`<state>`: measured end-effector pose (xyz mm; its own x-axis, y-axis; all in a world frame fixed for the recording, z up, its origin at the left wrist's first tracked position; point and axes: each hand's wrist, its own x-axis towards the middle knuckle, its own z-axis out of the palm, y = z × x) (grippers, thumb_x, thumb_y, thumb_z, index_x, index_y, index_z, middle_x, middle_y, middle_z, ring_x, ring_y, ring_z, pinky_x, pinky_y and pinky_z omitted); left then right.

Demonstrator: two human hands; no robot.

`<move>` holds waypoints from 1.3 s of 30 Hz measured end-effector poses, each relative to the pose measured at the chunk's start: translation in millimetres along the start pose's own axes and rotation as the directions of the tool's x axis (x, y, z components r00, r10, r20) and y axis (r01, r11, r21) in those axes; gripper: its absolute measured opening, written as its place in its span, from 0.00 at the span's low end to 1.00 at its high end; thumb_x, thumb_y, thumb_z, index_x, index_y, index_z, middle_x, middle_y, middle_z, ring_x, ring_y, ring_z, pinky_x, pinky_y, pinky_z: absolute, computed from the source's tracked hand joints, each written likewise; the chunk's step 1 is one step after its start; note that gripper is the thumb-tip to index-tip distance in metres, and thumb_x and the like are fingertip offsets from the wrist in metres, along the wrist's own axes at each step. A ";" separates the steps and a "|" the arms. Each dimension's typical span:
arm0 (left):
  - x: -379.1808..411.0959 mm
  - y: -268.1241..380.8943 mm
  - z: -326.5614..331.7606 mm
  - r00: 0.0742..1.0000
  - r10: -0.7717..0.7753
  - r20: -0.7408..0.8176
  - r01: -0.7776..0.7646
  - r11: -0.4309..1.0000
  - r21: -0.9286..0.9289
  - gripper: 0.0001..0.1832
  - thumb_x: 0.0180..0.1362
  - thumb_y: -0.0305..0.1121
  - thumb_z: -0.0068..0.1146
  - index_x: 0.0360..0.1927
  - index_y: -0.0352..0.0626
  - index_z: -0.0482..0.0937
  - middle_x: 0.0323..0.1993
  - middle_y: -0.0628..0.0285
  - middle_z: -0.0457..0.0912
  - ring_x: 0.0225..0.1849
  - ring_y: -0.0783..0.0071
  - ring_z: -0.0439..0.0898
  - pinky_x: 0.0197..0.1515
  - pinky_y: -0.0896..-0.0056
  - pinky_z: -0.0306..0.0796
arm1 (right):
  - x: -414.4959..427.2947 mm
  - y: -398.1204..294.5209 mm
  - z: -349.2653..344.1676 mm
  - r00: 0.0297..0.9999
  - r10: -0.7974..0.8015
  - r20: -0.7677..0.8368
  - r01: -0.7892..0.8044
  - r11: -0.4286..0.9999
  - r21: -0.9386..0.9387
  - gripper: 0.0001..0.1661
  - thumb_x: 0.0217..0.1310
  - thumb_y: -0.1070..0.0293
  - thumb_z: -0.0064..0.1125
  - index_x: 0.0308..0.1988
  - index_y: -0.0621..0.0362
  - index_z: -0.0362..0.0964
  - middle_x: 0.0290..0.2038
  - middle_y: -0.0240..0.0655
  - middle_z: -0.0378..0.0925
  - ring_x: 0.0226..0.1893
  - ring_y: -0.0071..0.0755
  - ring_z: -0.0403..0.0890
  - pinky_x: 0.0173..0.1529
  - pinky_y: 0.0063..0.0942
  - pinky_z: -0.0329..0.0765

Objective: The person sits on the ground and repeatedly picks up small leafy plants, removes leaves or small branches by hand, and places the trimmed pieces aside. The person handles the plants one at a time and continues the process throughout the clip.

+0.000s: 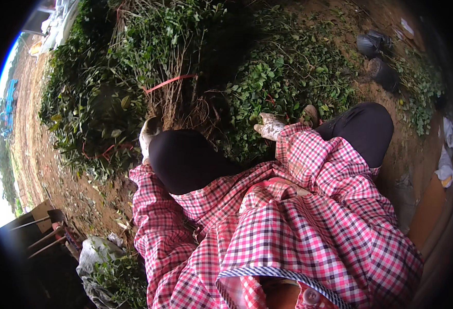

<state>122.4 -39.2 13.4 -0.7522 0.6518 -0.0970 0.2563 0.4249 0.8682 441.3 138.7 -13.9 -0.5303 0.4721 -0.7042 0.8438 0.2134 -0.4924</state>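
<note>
My left hand (146, 139), in a dirty white glove, is beside my left knee, which partly hides it. Its fingers are close to the roots of an upright bundle of leafy saplings (172, 58). A red tie (170, 82) runs around the bundle's thin stems, and bare soil-covered roots (184, 116) hang at its base. Over a low heap of green leafy plants (265, 81) is my right hand (271, 126), in a mud-stained glove. Its thumb and fingers look apart, with nothing plainly between them.
Another leafy bundle (99, 100) with a red tie is at the left. Black plastic bags (382, 73) lie at the upper right. Lower left are a pale plastic sack (99, 258) and long-handled tools (47, 235). A brown board (427, 212) is at the right.
</note>
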 end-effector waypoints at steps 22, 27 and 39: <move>72.6 13.9 -4.8 0.909 -0.178 0.378 0.174 0.984 0.044 0.14 0.50 0.33 0.52 0.38 0.34 0.73 0.31 0.63 0.77 0.31 0.81 0.72 0.35 0.81 0.66 | -13.5 -17.8 -11.5 0.995 -0.100 0.021 0.086 0.931 0.356 0.38 0.51 0.48 0.45 0.52 0.68 0.52 0.37 0.45 0.71 0.40 0.38 0.71 0.45 0.29 0.65; 61.7 -17.3 8.4 0.982 -0.031 0.187 -0.038 0.934 0.356 0.16 0.49 0.36 0.53 0.39 0.36 0.72 0.35 0.56 0.77 0.37 0.69 0.74 0.42 0.75 0.65 | 8.5 -1.6 14.8 0.988 -0.145 -0.058 0.156 0.932 0.328 0.26 0.53 0.54 0.45 0.48 0.59 0.60 0.38 0.42 0.71 0.41 0.36 0.71 0.45 0.28 0.65; 31.7 44.1 112.1 0.915 0.361 0.180 -0.370 0.572 0.732 0.21 0.45 0.45 0.51 0.41 0.46 0.70 0.35 0.59 0.73 0.37 0.62 0.72 0.37 0.62 0.66 | -3.0 -19.2 11.5 0.988 -0.146 0.057 0.107 0.894 0.436 0.22 0.54 0.62 0.45 0.48 0.59 0.60 0.45 0.39 0.68 0.47 0.35 0.68 0.50 0.28 0.64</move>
<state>178.0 70.6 -5.9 -0.4865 0.8628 0.1374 0.8692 0.4620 0.1762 425.8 123.4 -8.2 -0.6518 0.3865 -0.6525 0.6613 -0.1316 -0.7385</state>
